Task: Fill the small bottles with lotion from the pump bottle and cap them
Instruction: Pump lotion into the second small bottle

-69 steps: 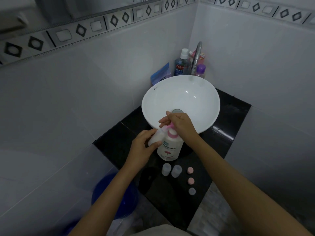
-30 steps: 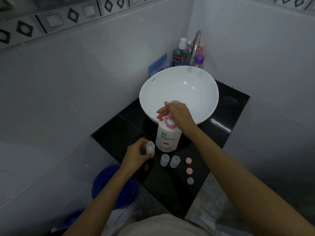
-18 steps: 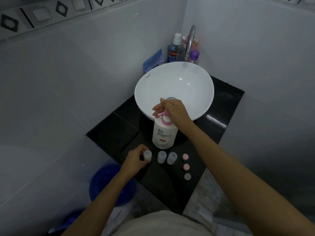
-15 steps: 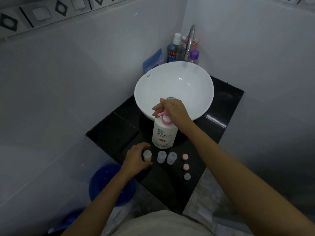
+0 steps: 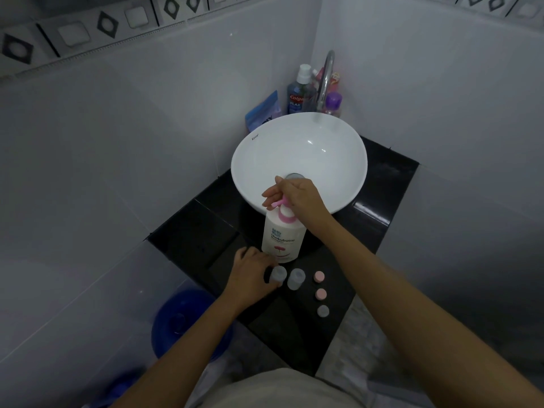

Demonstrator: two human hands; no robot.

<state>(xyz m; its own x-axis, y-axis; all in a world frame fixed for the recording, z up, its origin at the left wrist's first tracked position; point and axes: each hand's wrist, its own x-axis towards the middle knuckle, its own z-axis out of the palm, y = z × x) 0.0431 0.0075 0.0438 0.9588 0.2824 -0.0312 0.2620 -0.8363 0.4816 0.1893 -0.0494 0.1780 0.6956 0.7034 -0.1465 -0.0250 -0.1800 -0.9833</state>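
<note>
The white pump bottle with a pink pump stands on the black counter in front of the sink. My right hand grips its pink pump head from above. My left hand lies low on the counter, fingers closed around a translucent small bottle that stands upright. A second small bottle stands just to its right, uncapped. Three loose caps lie in a column further right: two pink caps and a grey cap. A third small bottle is not visible.
A white basin sits behind the pump bottle, with a chrome tap and several toiletry bottles in the corner. A blue bucket stands on the floor at lower left. Tiled walls close in on both sides.
My left hand brought a small bottle down from the pump spout to the counter, left of the other two, then slid right. My right hand stayed on the pump head.
</note>
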